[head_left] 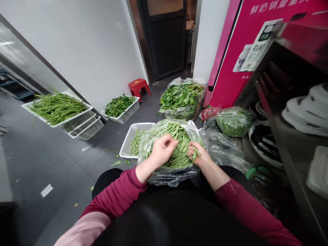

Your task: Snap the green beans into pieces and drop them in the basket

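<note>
A clear plastic bag full of green beans [176, 131] stands open between my knees. Over its left part is my left hand [164, 147], fingers closed in a pinch; whether anything small is between them cannot be made out. At the bag's right side my right hand [198, 153] is closed around a few green beans [195, 152], whose ends stick out of the fist. Just beyond the bag on the left, a white perforated basket [125, 141] holds some beans, and the bag hides its right part.
Stacked white baskets [87, 129] with long green stems stand left, near a basket of leafy greens [120, 106] and a red stool [138, 87]. Ahead is a bag of leaves [181, 97]. Another bag of greens [234, 121] and a metal shelf [289, 150] are on the right.
</note>
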`<state>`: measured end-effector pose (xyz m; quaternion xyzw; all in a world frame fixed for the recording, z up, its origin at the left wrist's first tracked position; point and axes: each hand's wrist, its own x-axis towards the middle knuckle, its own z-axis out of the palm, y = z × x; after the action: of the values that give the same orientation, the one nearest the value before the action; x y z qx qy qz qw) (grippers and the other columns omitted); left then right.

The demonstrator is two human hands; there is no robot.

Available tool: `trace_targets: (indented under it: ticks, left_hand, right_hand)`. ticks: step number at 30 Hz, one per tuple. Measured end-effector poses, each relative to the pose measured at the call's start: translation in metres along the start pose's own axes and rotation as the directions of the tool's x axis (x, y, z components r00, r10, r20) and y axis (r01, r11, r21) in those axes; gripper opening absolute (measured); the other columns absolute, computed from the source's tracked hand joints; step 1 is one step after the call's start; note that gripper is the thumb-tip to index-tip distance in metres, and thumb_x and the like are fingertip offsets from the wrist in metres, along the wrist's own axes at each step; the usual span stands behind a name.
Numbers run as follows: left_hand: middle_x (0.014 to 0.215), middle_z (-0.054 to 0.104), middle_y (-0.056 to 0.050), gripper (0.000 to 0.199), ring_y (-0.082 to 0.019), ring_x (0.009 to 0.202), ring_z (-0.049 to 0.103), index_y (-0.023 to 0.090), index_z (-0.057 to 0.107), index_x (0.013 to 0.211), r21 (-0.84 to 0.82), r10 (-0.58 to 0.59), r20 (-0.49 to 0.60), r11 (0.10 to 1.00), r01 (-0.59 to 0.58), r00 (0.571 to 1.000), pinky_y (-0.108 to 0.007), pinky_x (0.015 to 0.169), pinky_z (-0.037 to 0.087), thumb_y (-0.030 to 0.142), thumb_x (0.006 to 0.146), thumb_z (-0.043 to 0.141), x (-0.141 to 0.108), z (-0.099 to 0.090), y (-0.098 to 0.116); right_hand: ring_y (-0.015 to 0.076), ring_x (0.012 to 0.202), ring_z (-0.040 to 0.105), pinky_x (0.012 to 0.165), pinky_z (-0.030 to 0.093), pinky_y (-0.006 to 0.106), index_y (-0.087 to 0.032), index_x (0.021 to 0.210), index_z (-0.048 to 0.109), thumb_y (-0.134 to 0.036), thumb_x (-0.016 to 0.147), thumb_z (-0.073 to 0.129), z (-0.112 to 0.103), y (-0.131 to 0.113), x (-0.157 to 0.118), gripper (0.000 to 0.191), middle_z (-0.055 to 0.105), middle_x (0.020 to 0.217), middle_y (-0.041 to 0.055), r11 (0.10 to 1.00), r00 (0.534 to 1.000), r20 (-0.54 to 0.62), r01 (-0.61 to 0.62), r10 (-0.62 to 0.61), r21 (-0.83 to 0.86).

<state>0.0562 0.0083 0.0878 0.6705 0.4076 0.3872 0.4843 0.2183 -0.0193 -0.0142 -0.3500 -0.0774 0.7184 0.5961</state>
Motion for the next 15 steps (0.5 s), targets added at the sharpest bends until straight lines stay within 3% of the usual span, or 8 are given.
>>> trace_targets:
  ticks: [2,4,6,9,12,15]
  left_hand:
    - [0.047,0.042,0.005,0.029,-0.004,0.043,0.035,0.014,0.048,0.057,0.026,-0.019,0.086,1.000,0.017,0.996,-0.016,0.042,0.027,0.038,0.067,0.060,-0.005,0.009,0.004]
    - [0.044,0.039,0.007,0.029,-0.004,0.038,0.029,0.015,0.046,0.059,-0.005,-0.132,0.173,0.991,0.135,0.976,-0.017,0.040,0.024,0.040,0.070,0.056,-0.003,0.017,-0.003]
    - [0.043,0.037,0.007,0.029,-0.004,0.038,0.029,0.016,0.043,0.059,0.035,-0.184,0.170,0.983,0.180,0.968,-0.018,0.041,0.025,0.039,0.074,0.051,0.003,0.023,-0.020]
    - [0.052,0.043,0.003,0.027,-0.008,0.051,0.041,0.016,0.044,0.058,0.381,-0.021,0.091,0.925,-0.015,0.996,-0.021,0.052,0.034,0.034,0.077,0.047,0.009,0.025,-0.048]
    - [0.071,0.053,-0.002,0.017,-0.013,0.069,0.050,0.018,0.053,0.071,0.714,0.056,0.155,0.684,-0.151,0.986,-0.024,0.065,0.038,0.028,0.080,0.042,0.012,0.020,-0.065]
    - [0.101,0.053,-0.008,0.025,-0.016,0.089,0.051,0.020,0.053,0.099,0.830,-0.056,0.199,0.541,-0.138,0.978,-0.025,0.074,0.040,0.017,0.076,0.044,0.019,0.020,-0.073]
  right_hand:
    - [0.0037,0.036,0.040,0.038,0.036,0.017,-0.017,0.065,0.048,-0.025,0.073,0.058,-0.001,-0.002,0.000,0.015,0.045,0.047,-0.0068,0.999,1.000,-0.019,-0.003,0.002,-0.033]
    - [0.0070,0.043,0.049,0.044,0.042,0.021,-0.016,0.072,0.051,-0.027,0.074,0.057,0.003,0.001,-0.006,0.012,0.054,0.057,-0.0026,0.988,0.992,0.066,-0.102,0.110,-0.115]
    - [0.0090,0.045,0.051,0.047,0.045,0.025,-0.016,0.076,0.052,-0.030,0.075,0.056,0.008,0.009,-0.015,0.014,0.057,0.061,-0.0008,0.962,0.957,0.157,-0.217,0.243,-0.169]
    - [0.0058,0.037,0.043,0.043,0.043,0.023,-0.016,0.072,0.051,-0.029,0.074,0.057,0.013,0.017,-0.024,0.014,0.053,0.055,-0.0040,0.943,0.925,0.208,-0.287,0.318,-0.166]
    - [0.0043,0.036,0.040,0.041,0.042,0.021,-0.016,0.070,0.052,-0.021,0.071,0.061,0.007,0.007,-0.021,0.010,0.051,0.052,-0.0048,0.970,0.961,0.149,-0.218,0.232,-0.105]
    - [0.0071,0.044,0.049,0.046,0.046,0.021,-0.017,0.077,0.055,-0.014,0.068,0.061,-0.006,-0.017,-0.011,0.012,0.053,0.055,-0.0038,0.999,1.000,0.016,-0.016,0.015,0.046]
